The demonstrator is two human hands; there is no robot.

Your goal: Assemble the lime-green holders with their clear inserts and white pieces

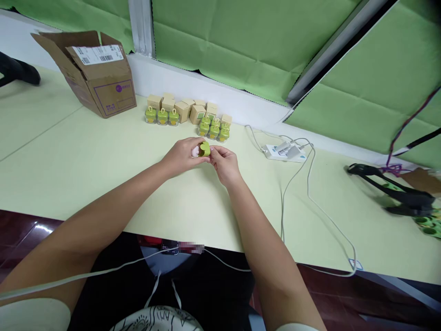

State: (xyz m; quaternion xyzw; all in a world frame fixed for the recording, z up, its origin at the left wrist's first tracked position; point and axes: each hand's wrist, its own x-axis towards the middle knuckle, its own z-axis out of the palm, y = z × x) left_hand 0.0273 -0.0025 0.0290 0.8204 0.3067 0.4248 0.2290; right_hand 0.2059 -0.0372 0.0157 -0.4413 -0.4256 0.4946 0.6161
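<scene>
Both of my hands meet over the pale table (86, 174) around one small green item (204, 148) with a whitish part on its left side. My left hand (182, 155) wraps its fingers round that item from the left. My right hand (224, 162) pinches it from the right with thumb and fingertips. Just beyond my hands stand two groups of similar small green items with yellow loops, one group (161, 116) to the left and one (213, 130) closer. Several small tan boxes (188, 109) sit behind them along the wall.
An open cardboard shipping box (98, 73) lies tilted at the back left. A white power strip (284, 152) with plugs and grey cables (310, 193) sits to the right. Black straps (392, 188) and a green tray (429, 225) lie at the far right edge.
</scene>
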